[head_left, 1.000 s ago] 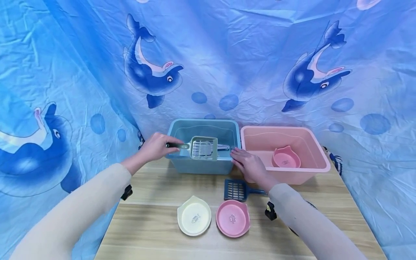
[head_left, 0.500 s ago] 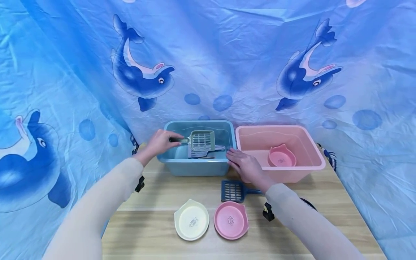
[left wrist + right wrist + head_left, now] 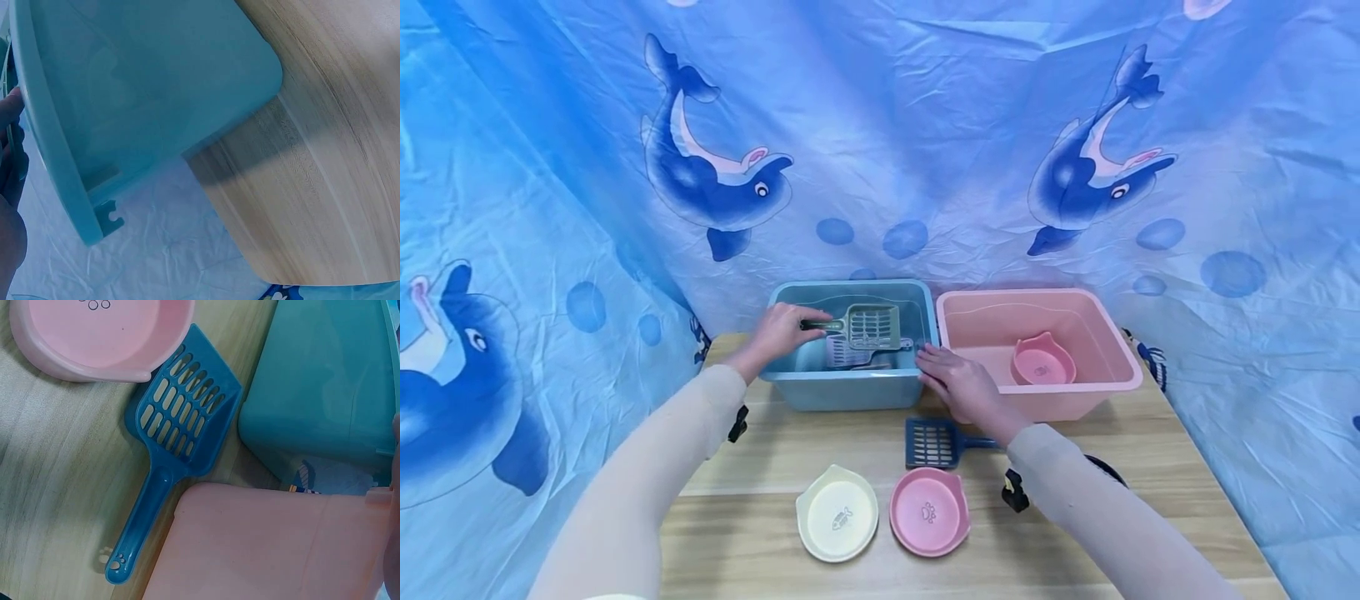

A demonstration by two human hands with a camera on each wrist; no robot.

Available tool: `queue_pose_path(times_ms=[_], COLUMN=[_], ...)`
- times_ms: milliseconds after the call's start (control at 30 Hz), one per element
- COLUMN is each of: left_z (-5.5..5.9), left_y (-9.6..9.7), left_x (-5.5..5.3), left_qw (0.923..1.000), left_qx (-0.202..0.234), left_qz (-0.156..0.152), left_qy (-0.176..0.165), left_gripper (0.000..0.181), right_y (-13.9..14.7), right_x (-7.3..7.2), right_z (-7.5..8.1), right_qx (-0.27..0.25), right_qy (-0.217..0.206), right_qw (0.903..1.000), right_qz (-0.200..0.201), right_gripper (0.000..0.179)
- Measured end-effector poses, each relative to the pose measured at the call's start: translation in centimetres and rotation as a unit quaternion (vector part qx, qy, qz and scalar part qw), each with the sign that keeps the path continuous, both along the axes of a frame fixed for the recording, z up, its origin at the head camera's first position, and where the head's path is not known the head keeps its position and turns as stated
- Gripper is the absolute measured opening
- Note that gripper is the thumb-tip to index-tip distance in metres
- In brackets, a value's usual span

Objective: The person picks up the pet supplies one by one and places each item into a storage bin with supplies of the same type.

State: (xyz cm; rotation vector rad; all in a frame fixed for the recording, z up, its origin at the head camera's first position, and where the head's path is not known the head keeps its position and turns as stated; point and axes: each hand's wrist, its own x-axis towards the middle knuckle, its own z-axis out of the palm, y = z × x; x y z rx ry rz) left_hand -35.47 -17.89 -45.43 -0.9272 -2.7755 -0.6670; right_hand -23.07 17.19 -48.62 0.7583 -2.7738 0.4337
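My left hand [image 3: 777, 329] grips a green slotted litter scoop [image 3: 892, 327] by its dark handle. The scoop's head is over the inside of the blue bin [image 3: 842, 393], overlapping a lavender litter scoop [image 3: 844, 355] in that bin. In the left wrist view, only part of the hand shows at the left edge, past the bin's rim [image 3: 53, 162]. My right hand [image 3: 964, 385] rests with extended fingers on the front right corner of the blue bin, beside the pink bin [image 3: 1075, 403]. Below that hand, a dark blue litter scoop [image 3: 140, 519] lies on the table.
Inside the pink bin sits a pink cat-eared bowl [image 3: 1043, 363]. A cream bowl [image 3: 837, 515] and another pink bowl [image 3: 929, 512] stand side by side at the front of the wooden table [image 3: 737, 533]. A blue dolphin-print curtain [image 3: 865, 125] hangs behind and at both sides.
My left hand has carried the green scoop from over the blue bin's front rim back over its inside, above the lavender scoop. The right hand stays at the rim; the head view has shifted slightly.
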Motion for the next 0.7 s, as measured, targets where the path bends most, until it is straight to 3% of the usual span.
queue_pose_path(times_ms=[200, 367, 533, 700], left_z=[-0.8, -0.7, 0.5, 2.4], left_y=[-0.6, -0.9, -1.2, -1.7], left_x=[0.8, 1.5, 2.7, 4.4], left_qw=[0.9997, 0.9997, 0.9994, 0.9990], left_qx=[-0.021, -0.021, -0.029, -0.031], left_qz=[0.002, 0.002, -0.015, -0.026], left_qy=[0.008, 0.010, 0.006, -0.022], left_gripper=[0.045, 0.049, 0.051, 0.054], right_y=[-0.7, -0.8, -0.5, -0.1], right_x=[0.3, 0.4, 0.4, 0.2], right_z=[-0.1, 0.0, 0.1, 0.2], right_qx=[-0.002, -0.005, -0.002, -0.007], right_qy=[-0.008, 0.000, 0.005, 0.007], right_qw=[0.9999, 0.9999, 0.9999, 0.9998], right_qz=[0.008, 0.011, 0.010, 0.015], right_gripper=[0.042, 0.042, 0.043, 0.042])
